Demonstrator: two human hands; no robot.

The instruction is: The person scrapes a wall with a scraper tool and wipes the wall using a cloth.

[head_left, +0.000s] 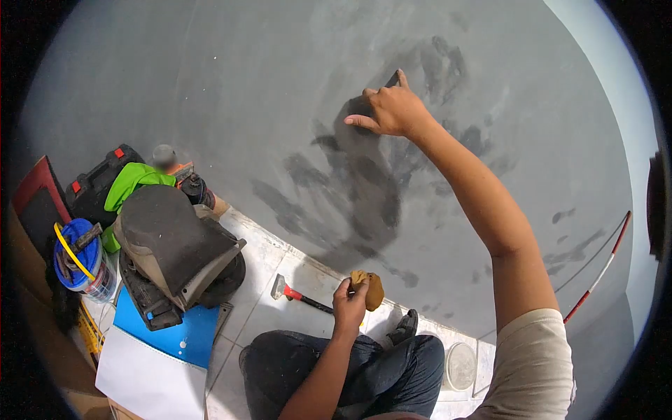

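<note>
My right hand (393, 110) is up at the grey wall (266, 91), thumb and a finger spread apart. The wall around it carries dark smudged patches (371, 189), and I see nothing held in this hand. Low in front of my lap, my left hand (348, 308) is closed on a crumpled yellow-brown piece (374, 290); whether it is sandpaper or a sponge I cannot make out. Just left of that hand, a hammer (294, 294) with a red and black handle lies on the tiles.
At left stand a blue-lidded bucket (105, 276), a black case (101, 185), a green cloth (133, 185) and a dark padded seat-like object (164, 238). A white sheet (147, 374) lies nearer. Rightward are a round lid (460, 366) and a red-and-white pole (598, 273) leaning on the wall.
</note>
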